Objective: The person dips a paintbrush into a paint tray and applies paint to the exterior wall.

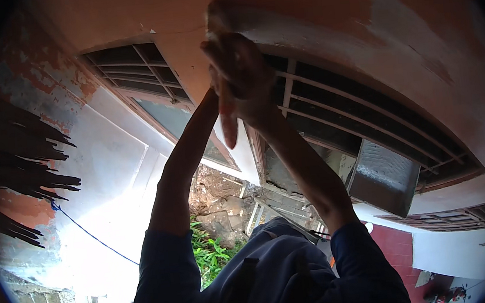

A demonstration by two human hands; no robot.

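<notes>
- The person's dark blue shirt (255,284) is nearest, and two bare arms reach up from its sleeves.
- The right hand (251,72) is curled round a hand tool (229,123). Its fingers look bent in, but they are dark and blurry.
- The left hand (213,78) is up close beside the right one. It is mostly hidden, so I cannot tell how far open it is or if it holds the tool too.
- The tool is up high, between the two arms. Its reddish handle points down, below the hands. Its top end is up by the orange wall (186,52), too blurry to tell what kind it is.
- A pale, streaky patch (306,28) is on the wall, to the right of the tool's top end.
- A grey tray (385,173) is to the right of the right arm, in front of the barred window (361,114). It looks like a flat box, tilted, with a raised edge. Its inside is grey and whitish with wavy lines. I cannot tell if that is wet stuff or just its bottom.
- A smaller barred window (138,71) is on the left.
- A blue cord (99,235) hangs by the white wall (111,181).
- Far down, there are green plants (210,251) and brown, stony ground (219,212).
</notes>
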